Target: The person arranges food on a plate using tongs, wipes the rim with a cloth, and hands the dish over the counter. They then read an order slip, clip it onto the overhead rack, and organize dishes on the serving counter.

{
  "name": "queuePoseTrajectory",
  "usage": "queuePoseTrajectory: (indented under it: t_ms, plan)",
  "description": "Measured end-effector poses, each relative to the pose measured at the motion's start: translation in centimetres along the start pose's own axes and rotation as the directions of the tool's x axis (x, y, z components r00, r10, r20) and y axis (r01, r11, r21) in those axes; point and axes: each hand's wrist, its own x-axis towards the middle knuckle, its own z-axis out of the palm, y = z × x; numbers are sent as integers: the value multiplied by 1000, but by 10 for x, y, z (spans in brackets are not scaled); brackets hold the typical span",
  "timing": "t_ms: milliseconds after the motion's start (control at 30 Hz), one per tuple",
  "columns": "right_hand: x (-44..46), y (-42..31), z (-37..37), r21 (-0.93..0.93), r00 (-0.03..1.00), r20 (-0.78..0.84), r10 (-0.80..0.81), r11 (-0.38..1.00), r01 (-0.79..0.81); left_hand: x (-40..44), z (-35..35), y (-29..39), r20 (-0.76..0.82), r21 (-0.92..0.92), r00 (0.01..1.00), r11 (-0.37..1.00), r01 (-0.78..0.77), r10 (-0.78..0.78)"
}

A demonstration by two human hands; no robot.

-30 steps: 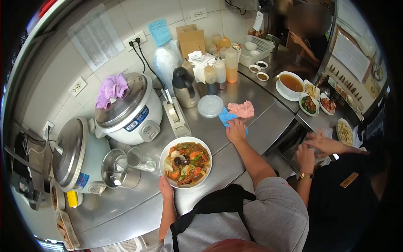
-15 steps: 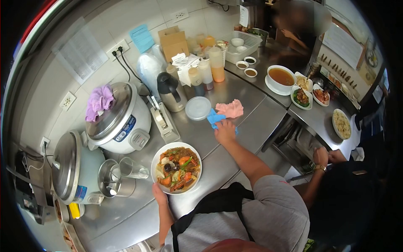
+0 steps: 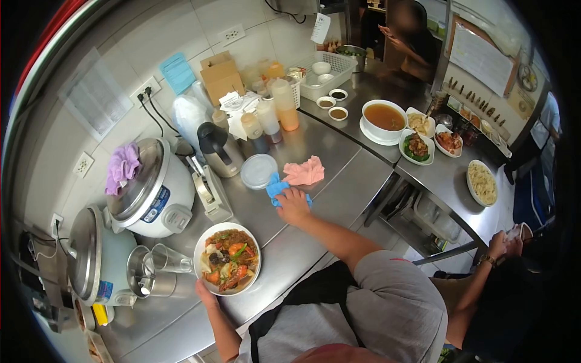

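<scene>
A white bowl (image 3: 198, 270) of cooked food with vegetables and brown sauce stands on the steel counter. My left hand (image 3: 207, 295) grips its lower left edge, with some fingers hidden by the bowl. On a crumpled blue cloth (image 3: 276, 187) rests my right hand (image 3: 294, 204), its fingers curled over the fabric. Just beyond lies a pink cloth (image 3: 304, 171). To the left of the cloths is a round translucent lid (image 3: 259, 171).
Two rice cookers (image 3: 158, 199), a metal pot (image 3: 158, 281) and a tape dispenser (image 3: 212, 196) line the left. Sauce bottles (image 3: 283, 103) stand behind. Soup (image 3: 385, 117) and side dishes (image 3: 416, 148) sit at right. Another person's hands (image 3: 507, 244) are at far right.
The whole view has shifted, so counter items appear further left. Both my hands keep their places on the bowl and blue cloth. The person at right has moved further from me.
</scene>
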Motion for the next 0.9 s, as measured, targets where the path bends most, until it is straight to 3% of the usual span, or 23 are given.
queuePoseTrajectory:
  t_ms: [133,267,367,467,500,533,600,700,800,900]
  plan:
    - [-4,-5,-16,68,988,-114,-100,992,108,4,-5,-10,40,-26,999,1000,-4,5]
    - [-21,-11,-21,182,972,-137,-189,960,212,8,-7,-9,108,-123,986,982,140,-127]
    - [-48,-25,-13,398,989,-16,-150,906,144,21,-20,-29,166,-180,955,945,273,-244]
    - [-67,-49,-19,639,914,395,-87,742,-206,23,-21,-14,180,-130,891,888,441,-416]
    - [-73,-54,-8,695,951,285,-121,709,-118,24,-18,-3,244,-141,866,867,477,-437]
    - [-73,-58,-5,724,889,448,-89,620,-303,25,-10,15,321,-156,835,845,512,-446]
    - [-67,-72,-3,651,688,722,-69,406,-642,23,-7,20,399,-160,806,832,530,-437]
    - [-53,-90,-19,411,356,906,-231,274,-870,27,-9,14,363,-96,838,878,469,-408]
    - [-59,-99,-16,496,473,868,-152,202,-845,15,-2,14,300,36,860,906,421,-412]
    - [-53,-86,-8,436,422,899,-113,297,-850,-3,6,30,309,169,850,904,393,-427]
